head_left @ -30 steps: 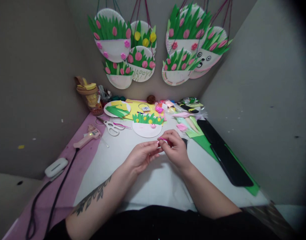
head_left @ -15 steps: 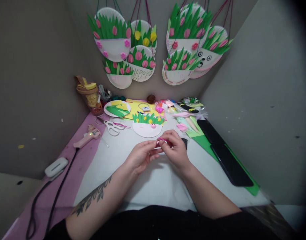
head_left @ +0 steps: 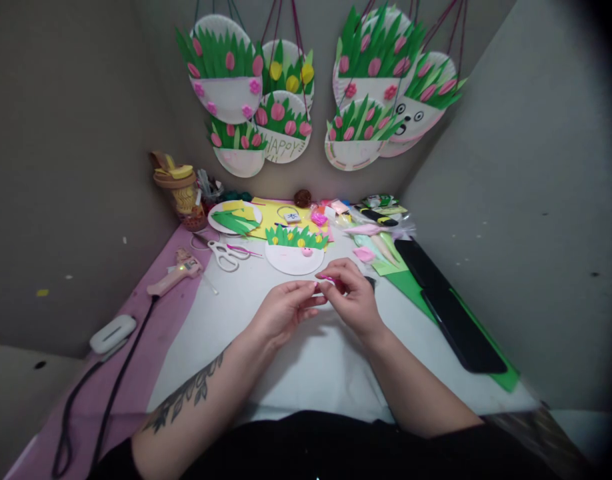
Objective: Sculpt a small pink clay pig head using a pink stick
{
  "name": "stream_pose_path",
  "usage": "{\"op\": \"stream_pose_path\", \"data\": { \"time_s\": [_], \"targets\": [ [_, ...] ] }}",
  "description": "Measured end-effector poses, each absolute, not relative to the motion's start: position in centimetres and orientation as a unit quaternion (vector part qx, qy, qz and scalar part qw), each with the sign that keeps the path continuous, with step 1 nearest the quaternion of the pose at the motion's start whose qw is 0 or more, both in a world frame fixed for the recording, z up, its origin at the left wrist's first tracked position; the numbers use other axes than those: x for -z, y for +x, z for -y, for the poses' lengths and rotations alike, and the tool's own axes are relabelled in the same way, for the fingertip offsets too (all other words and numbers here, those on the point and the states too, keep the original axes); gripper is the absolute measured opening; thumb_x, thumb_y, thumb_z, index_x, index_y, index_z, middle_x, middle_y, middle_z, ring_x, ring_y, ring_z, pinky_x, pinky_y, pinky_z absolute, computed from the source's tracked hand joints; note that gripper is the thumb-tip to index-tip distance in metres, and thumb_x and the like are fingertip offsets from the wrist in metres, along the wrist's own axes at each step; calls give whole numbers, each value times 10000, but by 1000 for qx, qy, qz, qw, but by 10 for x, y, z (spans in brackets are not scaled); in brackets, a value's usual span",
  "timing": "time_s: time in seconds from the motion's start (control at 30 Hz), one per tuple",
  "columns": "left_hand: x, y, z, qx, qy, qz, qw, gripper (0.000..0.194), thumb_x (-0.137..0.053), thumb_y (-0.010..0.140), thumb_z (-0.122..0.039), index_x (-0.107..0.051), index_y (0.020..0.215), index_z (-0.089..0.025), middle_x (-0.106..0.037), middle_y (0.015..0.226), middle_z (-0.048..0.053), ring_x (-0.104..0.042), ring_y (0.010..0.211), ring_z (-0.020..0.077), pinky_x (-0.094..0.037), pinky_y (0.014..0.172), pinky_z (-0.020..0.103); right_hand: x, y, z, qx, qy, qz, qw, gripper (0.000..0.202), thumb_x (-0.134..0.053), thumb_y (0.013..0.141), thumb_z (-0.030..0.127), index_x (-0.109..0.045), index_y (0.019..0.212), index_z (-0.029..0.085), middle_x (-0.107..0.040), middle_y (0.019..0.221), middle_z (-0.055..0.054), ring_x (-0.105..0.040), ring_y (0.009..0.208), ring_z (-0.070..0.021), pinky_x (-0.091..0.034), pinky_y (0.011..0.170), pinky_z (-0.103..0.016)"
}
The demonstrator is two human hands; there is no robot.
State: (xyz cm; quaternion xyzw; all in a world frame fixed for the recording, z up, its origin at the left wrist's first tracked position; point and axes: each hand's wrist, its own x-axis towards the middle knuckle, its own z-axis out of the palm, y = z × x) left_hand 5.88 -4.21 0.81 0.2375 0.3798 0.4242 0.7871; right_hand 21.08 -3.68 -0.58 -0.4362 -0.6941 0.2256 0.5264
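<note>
In the head view my left hand [head_left: 285, 310] and my right hand [head_left: 353, 297] meet over the near middle of the table. Between their fingertips is a small bright pink piece [head_left: 328, 278], mostly covered by the fingers; its kind is too small to make out. The left thumb and forefinger are pinched at its left end, with the other fingers loosely curled below. My right thumb and fingers close round its other end. Just beyond the hands lies a white paper plate craft [head_left: 291, 262] with green paper grass, yellow flowers and a small pink ball-shaped decoration.
White scissors [head_left: 225, 255] and a pink glue gun [head_left: 179, 277] lie to the left, its black cable trailing forward. A plate [head_left: 215, 220] of green strips is behind. Clay bags [head_left: 371, 243] and a black folded device [head_left: 461, 330] lie right. Finished plate crafts [head_left: 226, 100] hang on the wall.
The right fingers have shifted slightly around the pink piece, and more of its bright pink shows. Both hands stay in nearly the same place.
</note>
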Motion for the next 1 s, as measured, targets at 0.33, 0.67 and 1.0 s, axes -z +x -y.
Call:
{"op": "stream_pose_path", "data": {
  "time_s": [0.33,0.67,1.0],
  "targets": [
    [-7,58,45,-420,265,-380,780,131,-627,860,-173,-722,827,-90,-718,864,90,-696,754,126,-517,526,146,4,215,35,-237,-414,715,511,99,-638,812,184,-710,857,235,-564,866,-28,-538,736,-129,-415,574,-261],
    [-13,56,45,-428,248,-381,781,276,-530,928,-272,-713,827,-92,-723,859,97,-705,740,142,-527,518,161,4,215,35,-241,-415,709,517,68,-662,811,225,-709,859,237,-564,863,-26,-528,714,-124,-404,563,-260],
    [-14,56,46,-437,266,-389,766,287,-538,922,-301,-726,856,-94,-732,941,128,-710,802,168,-539,555,186,6,215,35,-236,-419,705,521,77,-656,811,196,-702,856,238,-563,873,-24,-533,725,-122,-409,563,-255]
  ]
}}
